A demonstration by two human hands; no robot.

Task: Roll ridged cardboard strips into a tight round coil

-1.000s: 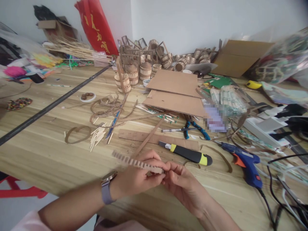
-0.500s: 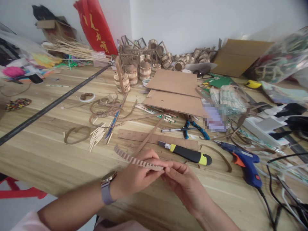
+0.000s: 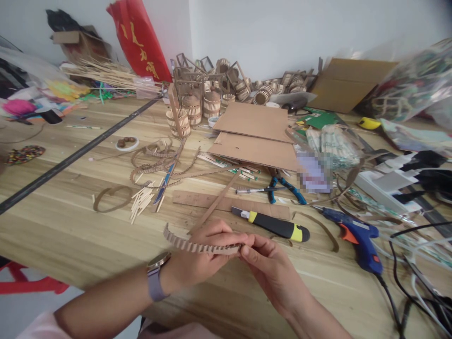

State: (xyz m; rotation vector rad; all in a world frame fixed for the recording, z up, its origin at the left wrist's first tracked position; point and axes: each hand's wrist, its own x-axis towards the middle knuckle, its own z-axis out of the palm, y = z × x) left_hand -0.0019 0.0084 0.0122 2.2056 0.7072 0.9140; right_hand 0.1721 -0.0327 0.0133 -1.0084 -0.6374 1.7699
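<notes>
A narrow strip of corrugated cardboard (image 3: 196,246) lies across the back of my left hand (image 3: 206,256), its free end curving up to the left. My left hand is closed, its fingertips on the strip's right end. Pinching that same end between thumb and fingers is my right hand (image 3: 266,263). The ridged side of the strip shows, and its right tip is partly hidden by the fingers. Just beyond my hands lie a utility knife (image 3: 271,226) with a black and yellow handle, and a flat cardboard strip (image 3: 215,202).
A blue hot glue gun (image 3: 356,235) with its cord lies right, near a white power strip (image 3: 386,186). Short sticks (image 3: 142,202) and coiled cardboard strips (image 3: 155,160) lie left. Cardboard sheets (image 3: 254,122), pliers (image 3: 287,188) and small stick buckets (image 3: 178,122) are farther back.
The strip's free end has swung slightly left, and its right end has rolled a little between my fingers. Both hands stay in nearly the same place. The view has shifted very slightly.
</notes>
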